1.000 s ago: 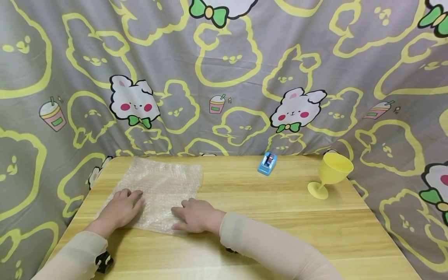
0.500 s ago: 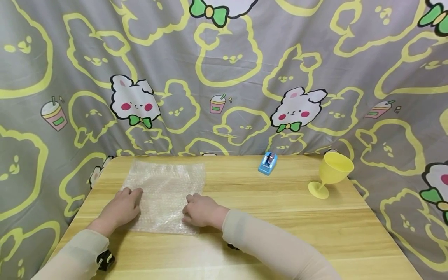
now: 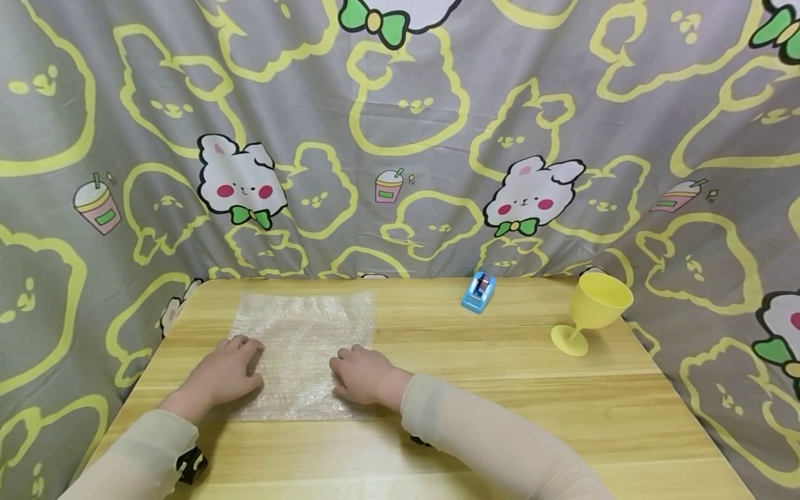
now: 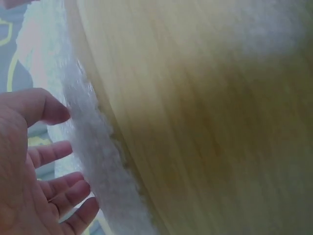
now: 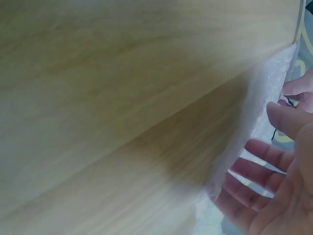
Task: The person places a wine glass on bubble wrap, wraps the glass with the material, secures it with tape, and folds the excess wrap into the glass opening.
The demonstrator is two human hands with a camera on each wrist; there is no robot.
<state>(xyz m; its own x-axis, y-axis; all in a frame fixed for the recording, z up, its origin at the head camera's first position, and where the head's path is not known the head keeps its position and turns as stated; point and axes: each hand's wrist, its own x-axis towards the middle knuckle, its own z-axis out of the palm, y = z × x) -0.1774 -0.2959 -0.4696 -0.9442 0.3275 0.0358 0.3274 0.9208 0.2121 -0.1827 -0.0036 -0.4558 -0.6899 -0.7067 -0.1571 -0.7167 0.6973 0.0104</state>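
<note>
A sheet of clear bubble wrap (image 3: 296,340) lies flat on the left half of the wooden table. On its left side rests my left hand (image 3: 223,373), fingertips touching the sheet. My right hand (image 3: 362,375) touches the right side, its fingers loosely bent. In the left wrist view, the left hand (image 4: 34,166) has spread, relaxed fingers against the bubble wrap (image 4: 98,152). The right wrist view has the right hand (image 5: 274,181) with fingers apart at the bubble wrap (image 5: 242,127). Neither hand visibly pinches it.
A blue tape dispenser (image 3: 478,293) lies near the table's back edge. At the right stands a yellow goblet (image 3: 590,309) on the wooden table (image 3: 475,389). Behind and beside the table hangs a patterned grey curtain (image 3: 325,104).
The bubble wrap has shifted to the right and turned, so its edges lie straighter to the table. Both hands have moved slightly right with it.
</note>
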